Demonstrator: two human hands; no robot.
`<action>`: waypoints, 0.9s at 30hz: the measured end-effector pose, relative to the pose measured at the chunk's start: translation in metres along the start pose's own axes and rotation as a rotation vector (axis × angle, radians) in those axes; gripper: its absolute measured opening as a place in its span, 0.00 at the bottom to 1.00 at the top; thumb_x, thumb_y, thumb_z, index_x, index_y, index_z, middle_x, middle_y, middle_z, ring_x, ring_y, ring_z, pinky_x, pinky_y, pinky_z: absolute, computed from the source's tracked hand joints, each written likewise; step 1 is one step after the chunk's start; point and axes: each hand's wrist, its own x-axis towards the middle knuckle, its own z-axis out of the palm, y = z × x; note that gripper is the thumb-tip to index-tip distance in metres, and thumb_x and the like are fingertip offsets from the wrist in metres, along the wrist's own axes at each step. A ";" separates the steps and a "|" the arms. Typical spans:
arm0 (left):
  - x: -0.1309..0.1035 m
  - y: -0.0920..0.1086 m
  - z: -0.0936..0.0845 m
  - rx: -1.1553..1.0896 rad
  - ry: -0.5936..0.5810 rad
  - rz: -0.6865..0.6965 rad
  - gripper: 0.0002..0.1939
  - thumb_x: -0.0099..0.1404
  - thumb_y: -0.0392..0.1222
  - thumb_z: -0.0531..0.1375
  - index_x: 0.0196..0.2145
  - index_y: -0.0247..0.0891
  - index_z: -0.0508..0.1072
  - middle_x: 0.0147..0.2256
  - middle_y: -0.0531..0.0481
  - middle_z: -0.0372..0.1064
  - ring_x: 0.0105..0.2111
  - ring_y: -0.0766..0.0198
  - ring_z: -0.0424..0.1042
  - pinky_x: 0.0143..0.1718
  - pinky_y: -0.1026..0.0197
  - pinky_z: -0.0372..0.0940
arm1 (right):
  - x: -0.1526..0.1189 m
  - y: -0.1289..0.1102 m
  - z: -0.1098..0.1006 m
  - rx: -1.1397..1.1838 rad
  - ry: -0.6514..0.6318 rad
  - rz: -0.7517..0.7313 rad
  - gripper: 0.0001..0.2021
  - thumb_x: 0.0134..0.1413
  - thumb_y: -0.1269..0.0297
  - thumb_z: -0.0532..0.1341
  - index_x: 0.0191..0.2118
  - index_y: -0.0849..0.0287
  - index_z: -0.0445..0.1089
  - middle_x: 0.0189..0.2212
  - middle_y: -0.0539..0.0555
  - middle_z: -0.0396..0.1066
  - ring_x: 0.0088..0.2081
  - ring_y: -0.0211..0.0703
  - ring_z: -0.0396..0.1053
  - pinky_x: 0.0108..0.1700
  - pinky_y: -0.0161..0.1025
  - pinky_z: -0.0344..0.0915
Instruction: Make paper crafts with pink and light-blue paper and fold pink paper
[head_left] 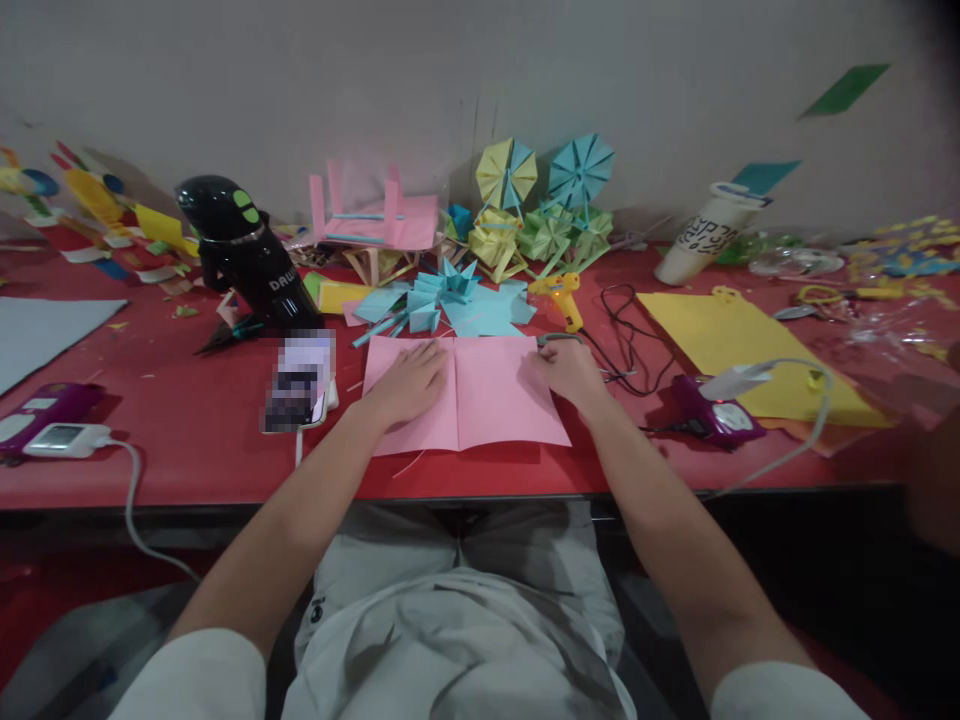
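"While the pink paper [495,395] lay open mid-frame, which step was in hand?"

"Flattening it, I judged: my left hand [412,380] was spread on its left half; my right hand [568,370] curled at its right edge, though I couldn't tell whether it pinched."

"And the next move?"

"Even pressure along the crease [457,405], probably. The paper looked smooth; the blue paper [487,312] above was partly folded into spikes."

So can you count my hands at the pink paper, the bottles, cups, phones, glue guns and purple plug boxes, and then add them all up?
Left hand and right hand at the pink paper: 2
Bottle: 1
Cup: 1
Phone: 1
Glue gun: 1
Plug boxes: 2
Total: 8
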 end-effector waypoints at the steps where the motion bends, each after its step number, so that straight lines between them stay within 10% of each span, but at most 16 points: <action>1: 0.000 0.000 0.001 0.002 -0.005 -0.003 0.30 0.73 0.45 0.37 0.69 0.33 0.51 0.71 0.40 0.39 0.72 0.54 0.37 0.70 0.45 0.38 | -0.001 0.000 0.000 -0.013 -0.003 -0.002 0.16 0.53 0.58 0.61 0.18 0.57 0.64 0.18 0.51 0.65 0.24 0.40 0.61 0.30 0.38 0.52; 27: 0.008 -0.005 0.001 0.042 0.073 -0.035 0.29 0.73 0.42 0.39 0.68 0.32 0.53 0.70 0.39 0.45 0.71 0.52 0.42 0.69 0.42 0.41 | -0.002 0.003 -0.002 0.339 -0.141 0.084 0.24 0.57 0.48 0.57 0.16 0.57 0.60 0.12 0.49 0.59 0.17 0.35 0.58 0.21 0.34 0.50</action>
